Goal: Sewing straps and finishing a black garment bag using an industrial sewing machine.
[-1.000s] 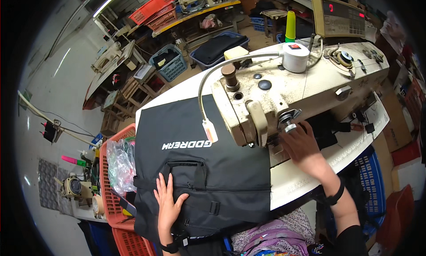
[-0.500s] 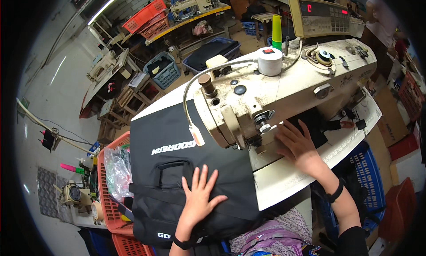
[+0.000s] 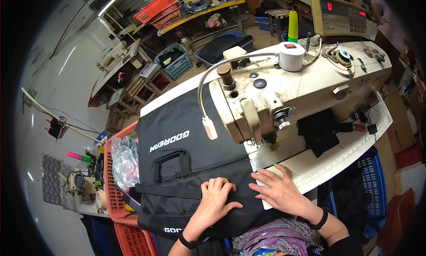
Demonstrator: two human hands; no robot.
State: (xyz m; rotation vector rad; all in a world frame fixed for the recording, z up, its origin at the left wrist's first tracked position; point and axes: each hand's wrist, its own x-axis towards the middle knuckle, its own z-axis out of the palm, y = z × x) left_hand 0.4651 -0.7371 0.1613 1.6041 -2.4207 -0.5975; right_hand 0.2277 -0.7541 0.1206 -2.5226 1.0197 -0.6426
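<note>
A black fabric bag (image 3: pixel 173 109) with a strap handle, zips and white lettering lies across the sewing machine's bed and hangs down at its near side. On its near part rests my left hand (image 3: pixel 213 205), fingers bent against the cloth and thumb stretched out to the side. My right hand (image 3: pixel 284 191) lies with fingers spread at the bag's right edge, by the white machine bed (image 3: pixel 315 171). The sewing machine (image 3: pixel 262 96) stands beyond both hands, its needle area just past the bag's edge. What lies under my palms is hidden.
Dark cloth pieces (image 3: pixel 317 131) lie under the machine arm. A thin flexible lamp (image 3: pixel 209 127) hangs over the bag. To the left stands a red basket (image 3: pixel 114 189) with clear plastic bags; a blue basket (image 3: pixel 372 180) sits at right. A control box (image 3: pixel 339 16) tops the machine.
My right hand has come back from under the machine arm to the bag's edge. My left hand has bent its fingers and the bag has folded near it. The view has shifted slightly.
</note>
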